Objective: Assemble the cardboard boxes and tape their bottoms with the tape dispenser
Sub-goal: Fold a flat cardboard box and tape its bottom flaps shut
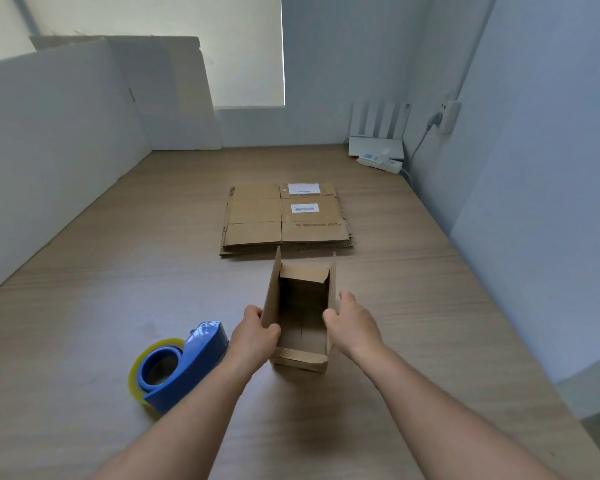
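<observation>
Opened cardboard box (303, 301) standing on the tabletop (118, 289), held between your two hands. Its open end faces up toward you, and two long flaps rise at its left and right sides. A short flap shows at the far edge and another at the near edge.

Your left hand (255, 332) grasps the left wall of the box: the thumb hooks over the edge to the inside and the fingers wrap the outside. Your right hand (350, 323) grasps the right wall in the same way, thumb inside and fingers outside. The box thus sits directly between the two hands, touching both.

The blue tape dispenser (184, 362), loaded with a roll of yellowish clear tape, lies on its side on the tabletop just beside your left wrist, to its left and apart from the box.

A stack of flattened cardboard boxes (284, 216) lies beyond the opened box, near its far edge. The top sheet carries two white labels.

White foam boards (49, 133) lean along the left side. A white power strip (381, 162) rests at the far right corner.
</observation>
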{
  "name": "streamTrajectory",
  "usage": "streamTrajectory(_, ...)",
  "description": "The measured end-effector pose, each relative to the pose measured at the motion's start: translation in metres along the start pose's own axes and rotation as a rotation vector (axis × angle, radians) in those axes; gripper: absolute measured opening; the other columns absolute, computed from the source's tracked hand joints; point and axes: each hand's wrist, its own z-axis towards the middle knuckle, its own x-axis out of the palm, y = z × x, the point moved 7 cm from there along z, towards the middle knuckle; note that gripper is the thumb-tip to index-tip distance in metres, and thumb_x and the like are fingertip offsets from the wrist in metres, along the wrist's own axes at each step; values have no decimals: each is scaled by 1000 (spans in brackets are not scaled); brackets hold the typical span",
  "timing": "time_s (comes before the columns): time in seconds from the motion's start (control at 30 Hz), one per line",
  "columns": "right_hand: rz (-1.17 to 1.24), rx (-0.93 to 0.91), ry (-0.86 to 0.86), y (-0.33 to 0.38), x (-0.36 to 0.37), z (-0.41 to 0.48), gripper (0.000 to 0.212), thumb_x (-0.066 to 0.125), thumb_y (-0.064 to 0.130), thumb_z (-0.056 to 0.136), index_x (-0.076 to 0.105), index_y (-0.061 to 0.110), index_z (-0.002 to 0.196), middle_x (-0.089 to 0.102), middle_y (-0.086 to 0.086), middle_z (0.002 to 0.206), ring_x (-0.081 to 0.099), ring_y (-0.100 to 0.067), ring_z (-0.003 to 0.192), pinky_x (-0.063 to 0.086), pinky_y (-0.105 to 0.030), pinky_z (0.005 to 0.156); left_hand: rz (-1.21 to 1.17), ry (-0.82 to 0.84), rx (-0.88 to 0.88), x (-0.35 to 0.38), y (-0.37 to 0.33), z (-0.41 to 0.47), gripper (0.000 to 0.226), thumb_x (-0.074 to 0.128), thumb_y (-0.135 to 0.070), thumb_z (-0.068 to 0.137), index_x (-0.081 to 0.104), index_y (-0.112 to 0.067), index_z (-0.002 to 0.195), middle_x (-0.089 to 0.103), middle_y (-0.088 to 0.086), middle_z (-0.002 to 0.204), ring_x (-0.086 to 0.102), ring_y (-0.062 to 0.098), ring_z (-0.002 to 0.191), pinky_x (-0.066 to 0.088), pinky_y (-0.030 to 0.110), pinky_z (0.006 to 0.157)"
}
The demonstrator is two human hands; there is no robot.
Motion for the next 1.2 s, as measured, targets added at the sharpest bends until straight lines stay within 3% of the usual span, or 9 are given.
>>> streamTrajectory(0.07, 179, 70, -16, -15, -3, 6, 44, 41, 16, 96, 35, 12, 139, 52, -12, 131, 54, -27, 111, 49, -37, 90, -5, -50, -4, -9, 1, 0, 27, 45, -16, 99, 38, -13, 124, 51, 8, 116, 53, 13, 79, 46, 23, 62)
streamTrajectory(0.17, 242, 180, -40, -33, -7, 7, 59, 46, 15, 92, 21, 13, 145, 55, -12, 123, 58, -22, 91, 52, -35, 69, 73, -79, 34, -18, -4, -4, 23, 42, -11, 99, 39, -11, 122, 50, 9, 109, 48, 11, 67, 36, 17, 49)
streamTrajectory(0.3, -283, 9, -145, -12, -26, 5, 89, 59, 28, 89, -5, 25, 151, 27, -9, 146, 43, -24, 122, 43, -29, 76, 242, -31, 130, -20, -21, -14, 12, 42, -12, 99, 34, -17, 106, 44, 0, 80, 44, 11, 57, 29, 13, 42)
streamTrajectory(0.4, -484, -78, -172, 4, -32, 12, 87, 63, 42, 86, 7, 26, 150, 18, -10, 150, 31, -28, 131, 44, -35, 91, 325, 33, 190, -16, -31, -18, 14, 43, -15, 99, 34, -20, 109, 48, -1, 88, 48, 10, 61, 31, 12, 42)
streamTrajectory(0.63, -416, -17, -239, 11, -46, 37, 42, 43, 55, 94, 62, 18, 101, 53, -1, 98, 53, -17, 77, 38, -26, 58, 459, 139, 239, -17, -32, -31, 12, 40, -14, 99, 33, -22, 104, 38, -6, 72, 41, 10, 56, 34, 7, 38)
streamTrajectory(0.8, -252, 170, -246, -6, -55, 49, 41, 46, 50, 95, 61, 12, 97, 57, 0, 78, 56, -22, 75, 39, -28, 61, 553, 151, 248, -22, -26, -41, 10, 40, -17, 98, 35, -25, 102, 39, -6, 67, 39, 10, 53, 33, 4, 38)
streamTrajectory(0.97, 83, 232, -255, -15, -48, 43, 49, 54, 47, 91, 45, 8, 120, 56, -4, 90, 57, -22, 75, 48, -31, 61, 398, 130, 207, -17, -15, -36, 10, 41, -17, 99, 35, -22, 106, 42, -6, 73, 43, 9, 55, 33, 7, 37)
streamTrajectory(1.07, 311, 112, -179, -4, -38, 35, 58, 58, 48, 87, 46, 9, 128, 58, -7, 113, 61, -24, 95, 54, -40, 79, 270, 40, 140, -17, -8, -26, 10, 43, -17, 99, 37, -18, 107, 44, -4, 77, 45, 8, 57, 32, 9, 38)
streamTrajectory(1.2, -20, -28, 4, 13, -19, 11, 40, 53, 37, 92, 51, 10, 120, 59, -5, 113, 56, -23, 98, 41, -29, 73, 104, 40, 127, -9, -1, -11, 21, 43, -18, 99, 38, -18, 119, 53, 1, 94, 55, 11, 70, 41, 14, 52)
